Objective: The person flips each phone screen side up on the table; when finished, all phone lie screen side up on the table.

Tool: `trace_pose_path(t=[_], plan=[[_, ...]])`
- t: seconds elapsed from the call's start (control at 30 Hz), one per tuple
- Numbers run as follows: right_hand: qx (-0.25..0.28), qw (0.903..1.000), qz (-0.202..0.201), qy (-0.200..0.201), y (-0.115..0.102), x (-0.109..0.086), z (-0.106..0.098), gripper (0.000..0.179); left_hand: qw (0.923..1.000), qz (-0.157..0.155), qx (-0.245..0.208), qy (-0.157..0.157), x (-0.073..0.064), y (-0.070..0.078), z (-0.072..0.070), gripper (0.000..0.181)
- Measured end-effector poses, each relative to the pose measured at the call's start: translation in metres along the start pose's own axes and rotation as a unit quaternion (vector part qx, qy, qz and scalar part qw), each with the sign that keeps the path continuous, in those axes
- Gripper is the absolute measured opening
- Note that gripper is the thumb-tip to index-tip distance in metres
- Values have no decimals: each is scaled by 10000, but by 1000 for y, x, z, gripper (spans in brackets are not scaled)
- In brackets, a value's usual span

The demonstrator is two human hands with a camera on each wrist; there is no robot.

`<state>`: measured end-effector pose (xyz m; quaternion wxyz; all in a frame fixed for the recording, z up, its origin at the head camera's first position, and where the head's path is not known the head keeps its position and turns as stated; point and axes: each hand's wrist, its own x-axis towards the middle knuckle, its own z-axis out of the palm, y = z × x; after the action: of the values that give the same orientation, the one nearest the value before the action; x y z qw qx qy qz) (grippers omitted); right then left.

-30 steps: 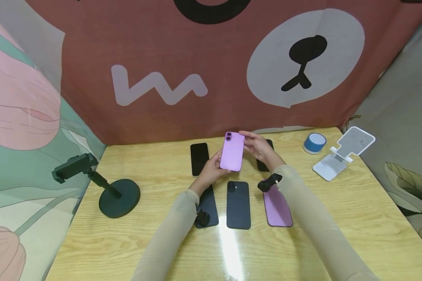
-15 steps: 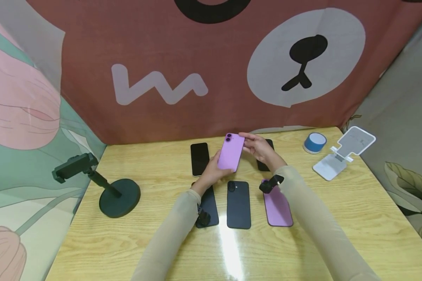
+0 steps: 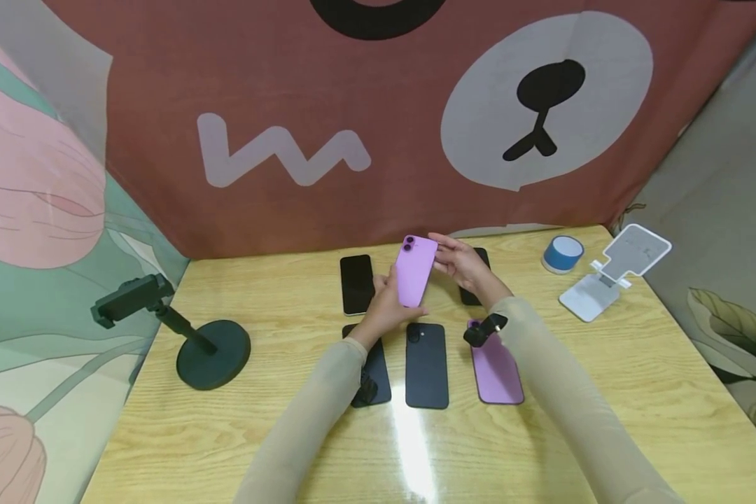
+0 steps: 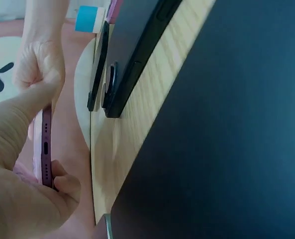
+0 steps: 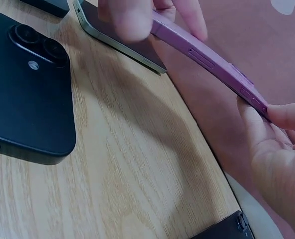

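A lilac phone [image 3: 415,269] is held up over the back of the table, its two-lens back toward the head camera. My left hand [image 3: 387,302] grips its lower end, around the charging-port edge [image 4: 46,144] seen in the left wrist view. At the upper right corner, my right hand [image 3: 461,266] pinches the phone between thumb and fingers; the right wrist view shows its button side [image 5: 207,62]. Below the hands lies a dark phone [image 3: 426,365] with its camera side up. Under my left wrist is another dark phone [image 3: 378,374], partly covered.
A purple phone [image 3: 499,367] lies beneath my right wrist. Black phones rest at the back left [image 3: 355,283] and, half hidden, behind my right hand [image 3: 472,287]. A black stand [image 3: 213,355] is at left; a blue-and-white cylinder [image 3: 563,254] and white folding stand [image 3: 591,297] are at right.
The lilac phone tilted a little and came back more upright. My left hand has shifted slightly right along its lower end; the right hand has stayed at the upper corner.
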<state>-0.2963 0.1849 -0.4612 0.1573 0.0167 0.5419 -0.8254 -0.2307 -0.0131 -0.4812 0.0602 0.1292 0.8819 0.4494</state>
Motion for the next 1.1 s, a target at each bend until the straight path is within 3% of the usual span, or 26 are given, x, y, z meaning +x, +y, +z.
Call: trace_pose_path(t=[0.1, 0.2, 0.37, 0.7, 0.83, 0.97, 1.1], plan=[[58, 10000, -21, 5, 0, 1, 1, 56, 9993, -1, 379, -8, -1, 2, -1, 107], [187, 9998, -69, -23, 0, 1, 1, 56, 9975, 200, 678, -39, -2, 1, -2, 90], [345, 9992, -205, -33, 1, 0, 1, 56, 9960, 487, 749, -24, -3, -2, -2, 70], [164, 9989, -373, 213, 7, -1, 3, 57, 9996, 219, 162, -41, -1, 4, -3, 52], [342, 9982, -387, 317, 12, 0, 4, 57, 9996, 137, -266, 4, -1, 4, -3, 47], [467, 9971, -427, 413, 16, 1, 7, 56, 9956, 210, -908, 72, -1, 5, -2, 45], [422, 9983, -330, 241, 16, 0, 11, 57, 9899, 232, -1399, -67, -2, 6, -3, 45]])
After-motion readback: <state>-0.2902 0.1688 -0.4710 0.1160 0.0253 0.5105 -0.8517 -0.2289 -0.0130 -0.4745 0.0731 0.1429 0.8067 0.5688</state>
